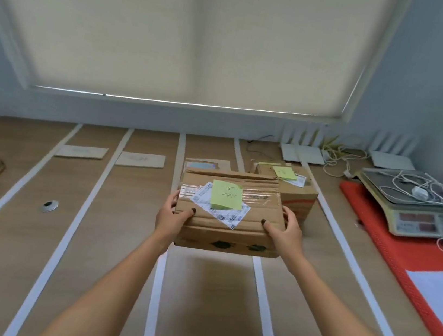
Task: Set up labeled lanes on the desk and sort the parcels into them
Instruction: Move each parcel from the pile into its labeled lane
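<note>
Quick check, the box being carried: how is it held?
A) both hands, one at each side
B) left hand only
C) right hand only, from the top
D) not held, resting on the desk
A: the left hand and right hand grip opposite sides of the cardboard box, which casts a shadow on the desk below it.

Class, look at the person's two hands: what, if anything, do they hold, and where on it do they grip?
Both hands hold one cardboard parcel above the desk: the left hand grips its left near corner, the right hand its right near corner.
</note>
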